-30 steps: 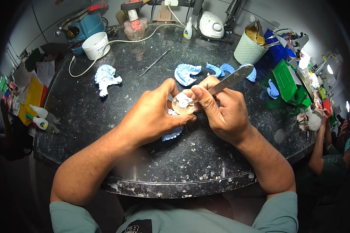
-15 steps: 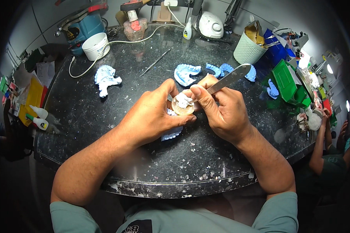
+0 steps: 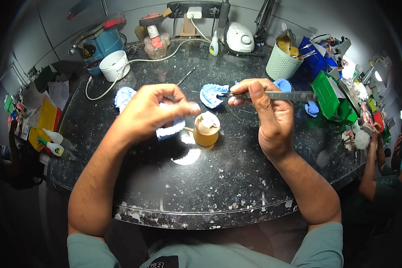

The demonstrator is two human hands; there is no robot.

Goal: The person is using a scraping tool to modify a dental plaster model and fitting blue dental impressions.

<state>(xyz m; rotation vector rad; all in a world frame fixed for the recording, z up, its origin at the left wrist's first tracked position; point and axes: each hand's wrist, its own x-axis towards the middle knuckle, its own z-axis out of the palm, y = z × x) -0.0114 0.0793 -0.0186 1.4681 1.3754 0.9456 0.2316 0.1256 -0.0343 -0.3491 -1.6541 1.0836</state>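
A small amber pot with white paste heaped at its top stands on the dark bench, between my hands. My left hand is left of it, thumb and forefinger apart. Its other fingers are mostly hidden and appear to grip a pale blue dental cast, which shows below the palm. My right hand is closed around a metal spatula, raised right of the pot and held nearly level. Behind the spatula's left end lies a blue horseshoe-shaped dental cast.
More blue casts lie at left and right. A thin metal tool rests farther back. A white tub, a cable, a woven-look bin and a green box line the bench. Another person's arm is at far right.
My left hand has let go of the pot, which now stands on the bench, and moved left with the cast. My right hand has drawn the spatula out of the pot and levelled it.
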